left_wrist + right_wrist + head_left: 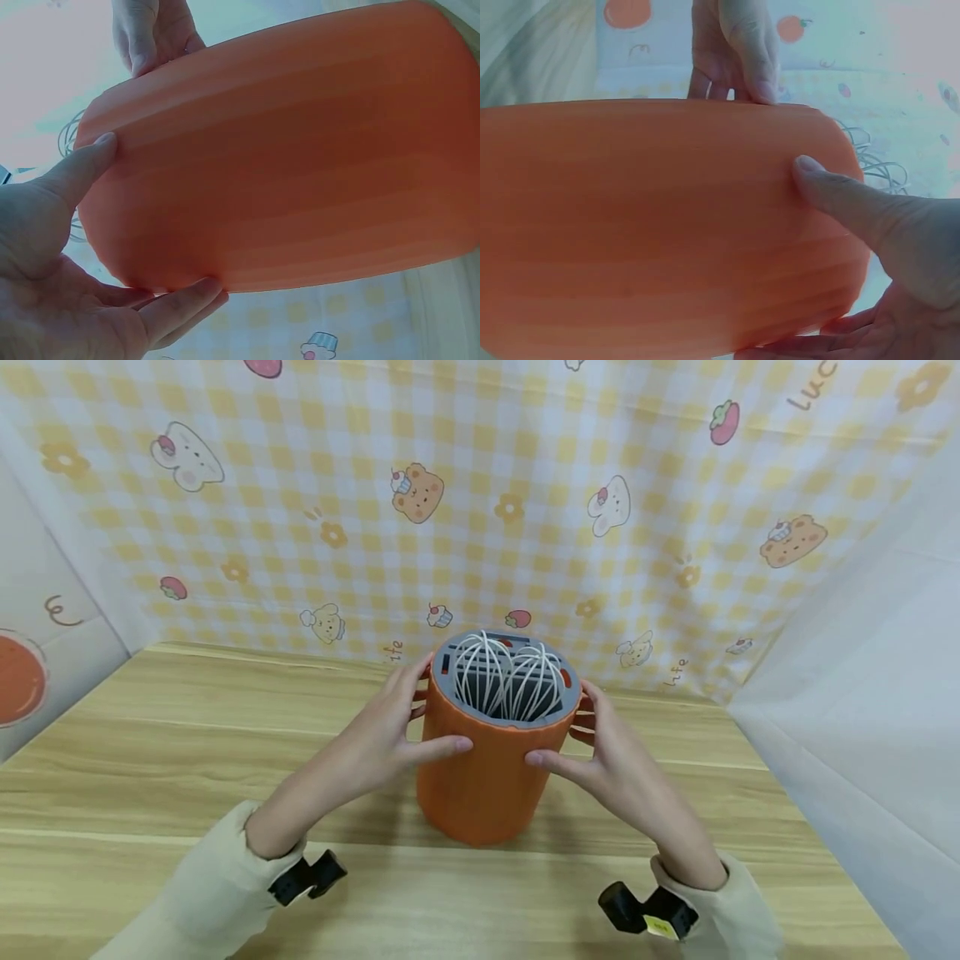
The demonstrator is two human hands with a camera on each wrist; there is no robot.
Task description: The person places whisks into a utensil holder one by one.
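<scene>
An orange oval utensil holder (483, 789) with a grey slotted top (444, 681) is at the middle of the wooden table. Two white wire whisk heads (483, 675) stick up side by side from its opening. My left hand (397, 718) grips the holder's left side near the rim, thumb across the front and fingers round the side. On the opposite side my right hand (603, 747) grips it the same way. Both wrist views show the thumbs pressed on the smooth orange wall (285, 157). Whatever sits deeper inside the holder is hidden.
The light wooden table (187, 752) runs back to a yellow checked cloth (360, 527) with cartoon prints. White panels (862, 693) close off the right side, and a printed white panel (52, 577) stands at the left.
</scene>
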